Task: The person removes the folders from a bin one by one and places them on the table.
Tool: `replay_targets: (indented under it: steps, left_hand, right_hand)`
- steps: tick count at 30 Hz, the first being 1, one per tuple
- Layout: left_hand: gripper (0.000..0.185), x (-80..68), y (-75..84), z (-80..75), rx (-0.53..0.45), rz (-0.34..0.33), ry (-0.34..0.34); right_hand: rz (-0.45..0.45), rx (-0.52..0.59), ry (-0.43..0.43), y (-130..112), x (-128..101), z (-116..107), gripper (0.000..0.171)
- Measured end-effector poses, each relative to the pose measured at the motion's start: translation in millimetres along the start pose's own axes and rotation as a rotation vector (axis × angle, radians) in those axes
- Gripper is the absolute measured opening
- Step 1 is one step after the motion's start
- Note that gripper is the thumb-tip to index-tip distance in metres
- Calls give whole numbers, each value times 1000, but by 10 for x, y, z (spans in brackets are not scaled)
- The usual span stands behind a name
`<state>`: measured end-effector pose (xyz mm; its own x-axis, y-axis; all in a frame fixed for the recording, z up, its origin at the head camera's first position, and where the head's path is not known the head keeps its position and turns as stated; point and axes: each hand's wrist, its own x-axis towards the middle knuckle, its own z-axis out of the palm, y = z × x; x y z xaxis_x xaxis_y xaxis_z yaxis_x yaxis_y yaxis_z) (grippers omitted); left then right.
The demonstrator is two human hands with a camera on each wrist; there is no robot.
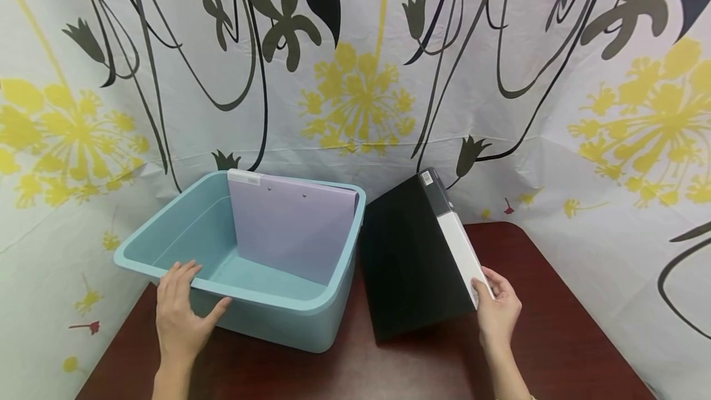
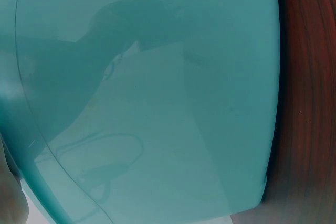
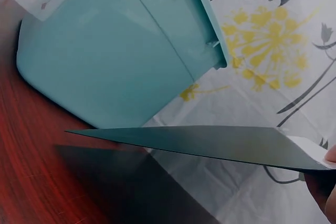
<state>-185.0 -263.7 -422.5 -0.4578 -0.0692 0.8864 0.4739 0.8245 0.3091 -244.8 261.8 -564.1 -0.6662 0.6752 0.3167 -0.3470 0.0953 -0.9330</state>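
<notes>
White fabric (image 1: 361,104) printed with yellow blossoms and dark vines hangs behind a red-brown table (image 1: 555,326). A person's two hands are well apart. The right hand (image 1: 500,308) pinches the white-labelled spine of a black folder (image 1: 411,264), which slants down to that hand's left, just beside a pale blue tub (image 1: 250,297). The left hand (image 1: 182,313), fingers loosely extended, lies at the tub's near rim; inside, a lilac folder (image 1: 294,227) stands upright.
</notes>
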Motion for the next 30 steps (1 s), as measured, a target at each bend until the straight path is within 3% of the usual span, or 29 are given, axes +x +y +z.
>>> replay_targets:
  steps: [8,9,12,15,16,18,22,26,30]
  left_hand:
    - [86,2,2,10,-3,4,6]
    - [87,1,2,11,-2,5,7]
    - [87,-1,1,11,0,5,8]
    - [87,-3,-1,12,-1,3,9]
    - [87,-4,-1,12,-2,2,10]
    - [87,-6,-2,13,-3,0,10]
    - [87,-3,-1,15,-4,0,11]
    - [87,-1,-1,19,-6,0,13]
    - [87,0,-2,22,-7,3,15]
  right_hand:
    - [30,-5,1,-5,-79,35,30]
    - [34,47,-28,-136,-129,45,28]
    - [55,54,-20,-188,-187,77,28]
    - [72,19,-13,-205,-241,106,27]
    - [84,-29,18,-78,-222,111,28]
    - [93,-39,26,-55,-245,120,28]
    - [96,-61,19,-109,-302,130,26]
    - [108,-135,-7,-495,-423,175,26]
    - [115,-288,-47,-933,-552,227,27]
